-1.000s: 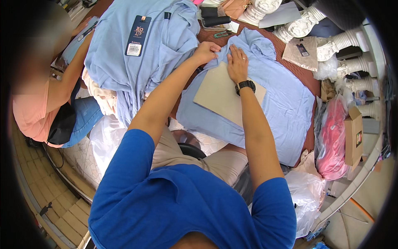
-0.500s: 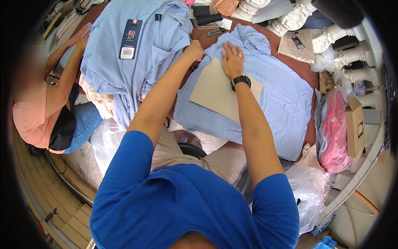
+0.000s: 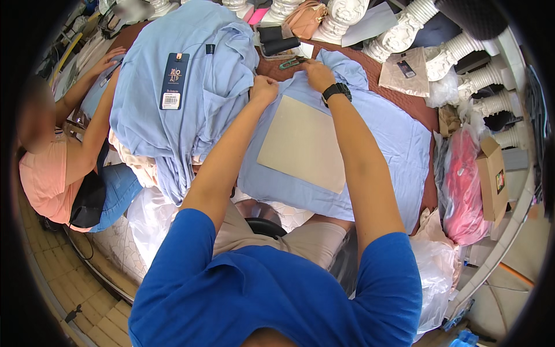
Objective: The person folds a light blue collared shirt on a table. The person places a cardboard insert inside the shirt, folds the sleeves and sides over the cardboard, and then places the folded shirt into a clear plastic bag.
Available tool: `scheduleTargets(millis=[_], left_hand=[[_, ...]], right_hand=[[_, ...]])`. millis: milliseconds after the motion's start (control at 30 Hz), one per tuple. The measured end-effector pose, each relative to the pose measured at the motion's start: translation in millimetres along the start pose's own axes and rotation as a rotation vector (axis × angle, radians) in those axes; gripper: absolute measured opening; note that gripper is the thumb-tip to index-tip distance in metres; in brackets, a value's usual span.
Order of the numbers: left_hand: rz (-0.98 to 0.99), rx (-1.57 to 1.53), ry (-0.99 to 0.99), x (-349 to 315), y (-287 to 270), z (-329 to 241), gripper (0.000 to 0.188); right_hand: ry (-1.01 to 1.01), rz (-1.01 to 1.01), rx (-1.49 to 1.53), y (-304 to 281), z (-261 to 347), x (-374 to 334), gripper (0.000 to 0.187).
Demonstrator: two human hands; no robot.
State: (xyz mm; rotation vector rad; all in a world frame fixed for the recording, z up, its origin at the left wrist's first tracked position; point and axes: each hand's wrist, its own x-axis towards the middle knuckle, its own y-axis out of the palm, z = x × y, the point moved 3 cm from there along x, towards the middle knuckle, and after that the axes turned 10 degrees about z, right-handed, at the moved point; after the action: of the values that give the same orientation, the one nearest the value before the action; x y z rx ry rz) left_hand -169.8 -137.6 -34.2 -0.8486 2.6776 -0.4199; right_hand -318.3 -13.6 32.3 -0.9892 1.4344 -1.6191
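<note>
A light blue shirt lies spread on the brown-covered table in front of me, with a beige rectangular board flat on top of it. My left hand is closed at the shirt's upper left edge, beside a tall heap of light blue garments; its fingertips are partly hidden. A dark hang tag rests on that heap. Beyond the board's top edge, my right hand, wearing a black watch, has its fingers drawn together on the end of small green-handled thread snips.
Behind the snips sits a clear tray with black rolls. White ornate pillars line the far and right sides. A bagged beige garment, a pink bundle in plastic and an open carton are rightward. At left, another person handles blue cloth.
My right hand has lifted off the board and moved up to the snips. My left hand stays closed at the shirt's edge. The view has shifted slightly.
</note>
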Motion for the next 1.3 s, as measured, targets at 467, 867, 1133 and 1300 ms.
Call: scheduleTargets(millis=[467, 867, 1133, 1300], left_hand=[[-0.122, 0.248, 0.156, -6, -14, -1, 0.018], [-0.217, 0.345, 0.528, -19, -8, -5, 0.013], [-0.334, 0.232, 0.508, 7, -5, 5, 0.007], [-0.288, 0.290, 0.500, -8, -7, 8, 0.008]], right_hand=[[0.191, -0.194, 0.403, 27, 5, 17, 0.020], [0.146, -0.324, 0.329, 24, 23, 0, 0.022], [0.165, -0.315, 0.199, 18, -9, 8, 0.027], [0.163, -0.437, 0.205, 22, 18, -12, 0.042]])
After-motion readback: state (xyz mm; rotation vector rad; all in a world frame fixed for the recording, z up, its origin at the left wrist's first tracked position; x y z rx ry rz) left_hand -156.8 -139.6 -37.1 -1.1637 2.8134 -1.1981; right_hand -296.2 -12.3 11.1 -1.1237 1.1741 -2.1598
